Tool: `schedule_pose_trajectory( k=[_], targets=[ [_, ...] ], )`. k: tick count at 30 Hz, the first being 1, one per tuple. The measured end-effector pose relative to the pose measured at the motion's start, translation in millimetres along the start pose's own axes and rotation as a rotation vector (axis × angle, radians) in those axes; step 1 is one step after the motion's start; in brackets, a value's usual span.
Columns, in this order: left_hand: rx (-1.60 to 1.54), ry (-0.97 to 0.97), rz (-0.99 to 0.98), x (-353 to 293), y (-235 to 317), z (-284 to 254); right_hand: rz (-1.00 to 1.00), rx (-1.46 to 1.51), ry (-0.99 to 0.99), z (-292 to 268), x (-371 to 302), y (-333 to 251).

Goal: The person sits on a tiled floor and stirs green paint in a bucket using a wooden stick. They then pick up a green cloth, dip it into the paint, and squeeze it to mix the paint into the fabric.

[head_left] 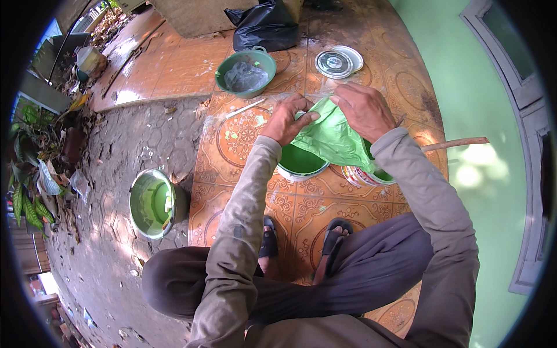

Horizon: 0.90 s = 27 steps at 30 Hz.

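A crumpled sheet or bag of light green plastic is stretched between my two hands. My left hand pinches its upper left edge between thumb and fingers. Fingers curled, my right hand grips the top right of the plastic. Below it stand two buckets side by side. The left bucket has a pale rim and a green inside. The right bucket has a coloured print and is largely hidden by the plastic and my right forearm. A wooden stick juts out to the right beyond my forearm.
Ahead are a green basin with clear plastic inside, round lids and a black plastic bag. A thin white stick lies on the tiles. A paint-smeared bucket stands left on lower paving. A green wall borders the right.
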<state>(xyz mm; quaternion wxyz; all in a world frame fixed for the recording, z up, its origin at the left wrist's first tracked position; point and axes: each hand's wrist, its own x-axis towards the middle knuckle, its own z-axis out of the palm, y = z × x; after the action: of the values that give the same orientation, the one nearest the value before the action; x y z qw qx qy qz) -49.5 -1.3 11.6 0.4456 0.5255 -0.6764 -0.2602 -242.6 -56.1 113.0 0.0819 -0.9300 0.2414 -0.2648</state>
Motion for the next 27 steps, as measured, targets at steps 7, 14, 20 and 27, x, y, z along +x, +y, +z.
schedule_pose_trajectory(
  k=[7, 14, 20, 27],
  targets=[
    [0.266, 0.021, 0.013, -6, -11, 2, -0.001, -0.017, 0.02, -2, 0, 2],
    [-0.257, 0.02, 0.066, 17, 28, -15, 0.001, 0.018, -0.044, -11, 3, -5],
    [0.032, 0.173, 0.133, 14, 27, 2, -0.04, 0.007, -0.005, -6, -4, 0],
    [0.208, 0.101, 0.069, 2, 7, 9, -0.059, -0.009, 0.0, -9, -7, 0]
  ],
)
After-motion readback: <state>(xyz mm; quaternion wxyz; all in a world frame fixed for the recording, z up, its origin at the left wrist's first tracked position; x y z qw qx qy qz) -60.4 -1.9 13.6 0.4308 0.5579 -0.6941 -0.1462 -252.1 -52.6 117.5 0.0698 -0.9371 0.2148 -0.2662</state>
